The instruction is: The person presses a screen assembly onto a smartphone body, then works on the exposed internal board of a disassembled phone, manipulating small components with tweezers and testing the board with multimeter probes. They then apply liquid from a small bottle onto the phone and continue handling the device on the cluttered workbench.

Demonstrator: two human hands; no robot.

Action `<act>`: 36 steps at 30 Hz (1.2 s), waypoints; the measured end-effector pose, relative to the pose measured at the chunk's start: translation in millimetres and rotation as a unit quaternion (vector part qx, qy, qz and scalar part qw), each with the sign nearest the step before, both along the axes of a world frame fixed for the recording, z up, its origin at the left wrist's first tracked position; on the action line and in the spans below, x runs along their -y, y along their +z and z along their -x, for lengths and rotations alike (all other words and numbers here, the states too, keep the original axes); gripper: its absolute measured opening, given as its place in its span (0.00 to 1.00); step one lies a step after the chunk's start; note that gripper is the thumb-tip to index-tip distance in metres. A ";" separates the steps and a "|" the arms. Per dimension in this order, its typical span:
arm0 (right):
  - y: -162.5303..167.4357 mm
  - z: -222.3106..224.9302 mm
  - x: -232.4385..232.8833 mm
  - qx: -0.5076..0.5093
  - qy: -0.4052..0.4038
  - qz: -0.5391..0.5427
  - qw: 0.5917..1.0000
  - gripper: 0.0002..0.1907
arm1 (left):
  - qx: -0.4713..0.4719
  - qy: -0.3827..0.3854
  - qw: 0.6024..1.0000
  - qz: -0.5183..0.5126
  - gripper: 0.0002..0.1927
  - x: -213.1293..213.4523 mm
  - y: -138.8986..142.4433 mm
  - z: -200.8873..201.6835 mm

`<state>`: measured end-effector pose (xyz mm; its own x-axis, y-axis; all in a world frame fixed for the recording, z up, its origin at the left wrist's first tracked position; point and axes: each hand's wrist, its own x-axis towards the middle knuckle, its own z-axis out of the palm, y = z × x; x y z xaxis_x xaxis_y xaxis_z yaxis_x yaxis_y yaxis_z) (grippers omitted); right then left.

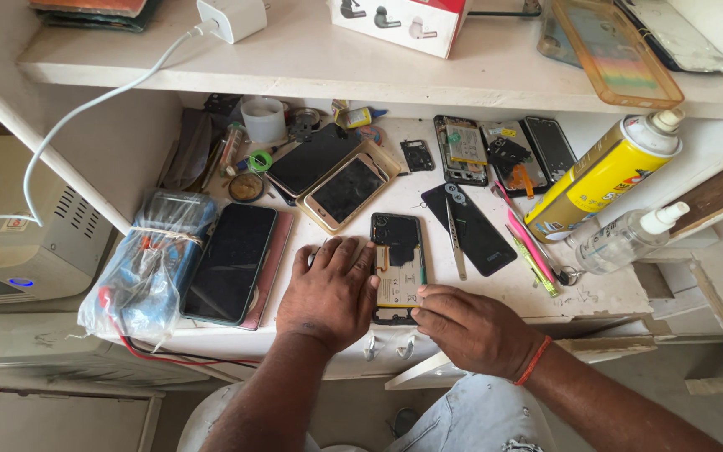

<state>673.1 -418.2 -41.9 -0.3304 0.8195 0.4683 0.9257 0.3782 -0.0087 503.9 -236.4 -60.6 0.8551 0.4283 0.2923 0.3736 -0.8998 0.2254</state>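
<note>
a: where's the opened phone point(397, 266) lying?

b: flat on the desk point(604, 293), back off, long axis running away from the person, sitting between both hands.

a: left hand point(328, 293)?

b: lying spread flat, fingers touching the phone's left edge, gripping nothing.

a: right hand point(470, 328)?

b: resting curled at the phone's bottom right corner, fingertips pressing on it; both about equally near.

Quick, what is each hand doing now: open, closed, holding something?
Left hand: open, flat on the table, fingers touching the opened phone.
Right hand: loosely curled, fingertips on the opened phone's lower edge; no grip visible.
</note>
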 end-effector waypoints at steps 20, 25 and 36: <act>-18.3 6.4 20.3 -0.114 -0.086 0.012 0.990 0.18 | 0.011 -0.023 1.000 0.015 0.30 -4.7 1.4 -0.9; 0.2 -23.1 -1.8 -0.198 -0.149 0.213 0.945 0.30 | 0.003 -0.019 1.000 0.020 0.30 -2.2 1.8 -0.2; 56.7 -33.3 -95.6 -0.013 -0.120 0.397 0.910 0.81 | 0.024 -0.019 0.999 0.020 0.30 -3.0 1.3 0.3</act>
<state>706.4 -322.7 14.8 -0.0952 0.9502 -0.2969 0.9764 0.0311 -0.2136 503.6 -233.4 -59.3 0.8562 0.4085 0.3162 0.3281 -0.9029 0.2778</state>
